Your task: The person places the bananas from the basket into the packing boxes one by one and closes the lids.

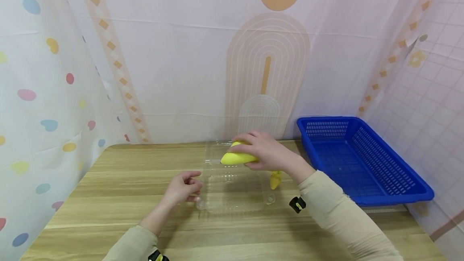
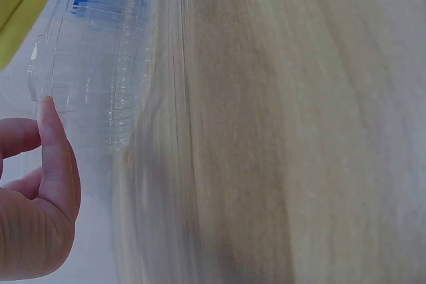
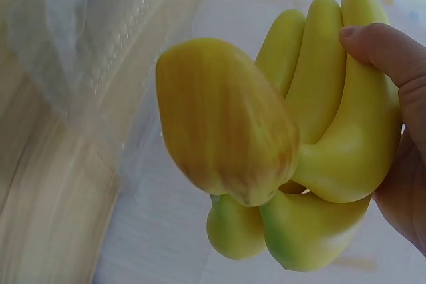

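My right hand grips a bunch of yellow bananas above a clear plastic clamshell box. Close to the right wrist camera is the bunch's thick brownish stem end, with several bananas fanning out behind it and the thumb lying over one of them. My left hand is at the box's left side, fingers loosely bent. In the left wrist view its thumb points up at the clear rim; whether it touches the rim I cannot tell. The box stands open on the table.
A blue plastic basket with slotted walls stands at the right of the wooden table. Behind the table hangs a patterned curtain, with more printed cloth at the left and right sides.
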Demonstrator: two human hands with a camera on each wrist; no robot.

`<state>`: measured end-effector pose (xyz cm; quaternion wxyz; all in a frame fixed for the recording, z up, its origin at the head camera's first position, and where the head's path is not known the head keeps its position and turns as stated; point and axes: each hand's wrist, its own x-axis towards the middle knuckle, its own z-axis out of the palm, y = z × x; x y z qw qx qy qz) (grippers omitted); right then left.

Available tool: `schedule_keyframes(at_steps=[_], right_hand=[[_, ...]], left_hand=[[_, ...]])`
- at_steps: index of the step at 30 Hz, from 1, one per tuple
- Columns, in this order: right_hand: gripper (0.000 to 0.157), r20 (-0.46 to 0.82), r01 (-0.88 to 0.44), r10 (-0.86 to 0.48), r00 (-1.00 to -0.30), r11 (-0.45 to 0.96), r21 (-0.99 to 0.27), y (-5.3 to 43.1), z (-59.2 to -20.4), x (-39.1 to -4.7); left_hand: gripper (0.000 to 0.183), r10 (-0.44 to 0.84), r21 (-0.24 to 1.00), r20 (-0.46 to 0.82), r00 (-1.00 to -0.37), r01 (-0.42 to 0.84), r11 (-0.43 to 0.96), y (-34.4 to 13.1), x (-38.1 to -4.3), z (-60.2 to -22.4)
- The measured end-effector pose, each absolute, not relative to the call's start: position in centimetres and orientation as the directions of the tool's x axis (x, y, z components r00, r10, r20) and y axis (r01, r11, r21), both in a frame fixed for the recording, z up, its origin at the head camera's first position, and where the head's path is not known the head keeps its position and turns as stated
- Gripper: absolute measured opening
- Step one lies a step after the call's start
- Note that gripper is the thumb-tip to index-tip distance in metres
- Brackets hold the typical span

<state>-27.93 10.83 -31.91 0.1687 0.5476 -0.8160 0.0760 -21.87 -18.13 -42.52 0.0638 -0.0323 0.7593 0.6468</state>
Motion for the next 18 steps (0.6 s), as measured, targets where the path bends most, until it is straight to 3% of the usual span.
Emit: schedule_keyframes(at_steps=[18], right_hand=[[0.055, 0.220, -0.922, -0.906, -0.361, 0.382, 0.061, 7.3, -34.5, -27.8]], left_hand=[[0.047, 0.041, 0.976, -0.136, -0.990, -0.127, 0.176, -18.3, -21.8, -42.5]])
